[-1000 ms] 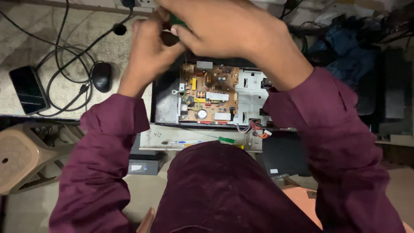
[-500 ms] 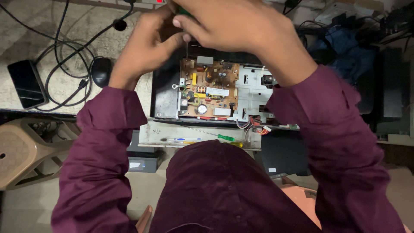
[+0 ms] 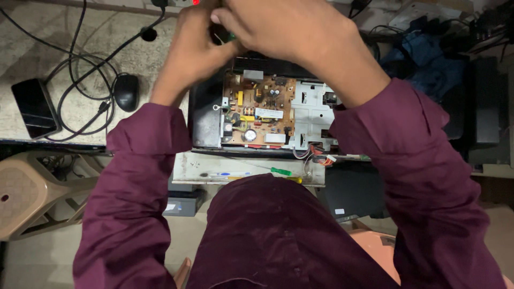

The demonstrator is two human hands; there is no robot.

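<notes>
Head view: your left hand [image 3: 195, 51] and right hand [image 3: 289, 32] meet at the top edge of the frame, above the far end of an opened black device [image 3: 206, 115]. Between them a small green-handled tool [image 3: 231, 36] shows; it may be a screwdriver, but only a sliver is visible. Your left-hand fingers are curled together beside it, and your right-hand fingers are folded over it, seemingly clamped on the handle, though the grip itself is hidden. Inside the device a brown circuit board [image 3: 259, 109] lies flat, just beside a grey metal frame [image 3: 310, 115] on its right. Red and white wires [image 3: 318, 155] hang at the near edge. On the shelf below rest a green-tipped screwdriver [image 3: 278, 171] and a pen [image 3: 227, 174]. Off to the left, well apart, sit a black mouse [image 3: 127, 92], a dark phone [image 3: 35, 108] and looped cables [image 3: 80, 69].
</notes>
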